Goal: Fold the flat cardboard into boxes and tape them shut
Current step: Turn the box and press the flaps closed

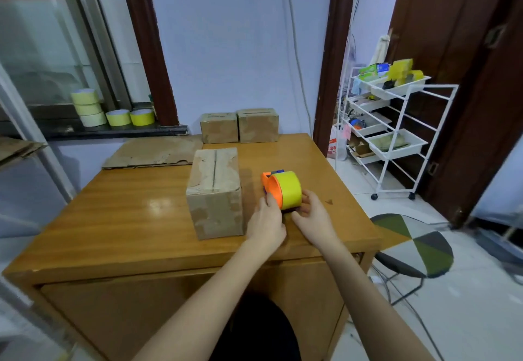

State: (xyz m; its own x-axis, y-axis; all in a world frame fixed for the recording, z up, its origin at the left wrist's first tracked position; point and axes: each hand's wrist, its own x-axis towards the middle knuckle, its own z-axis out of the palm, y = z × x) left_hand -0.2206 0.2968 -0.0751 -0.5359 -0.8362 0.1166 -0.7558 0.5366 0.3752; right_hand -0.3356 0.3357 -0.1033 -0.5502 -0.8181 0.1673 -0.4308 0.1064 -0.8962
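A folded cardboard box stands mid-table, its top flaps closed along an untaped seam. To its right sits an orange tape dispenser loaded with a yellow tape roll. My left hand grips the dispenser's near left side. From the right, my right hand holds the roll's lower edge. Flat cardboard lies at the table's far left. Two more folded boxes, one at the left and one at the right, stand at the far edge against the wall.
The wooden table has bare surface left of the box. Several tape rolls sit on the windowsill at the back left. On the right a white wire cart holds trays, with a round stool near the table's corner.
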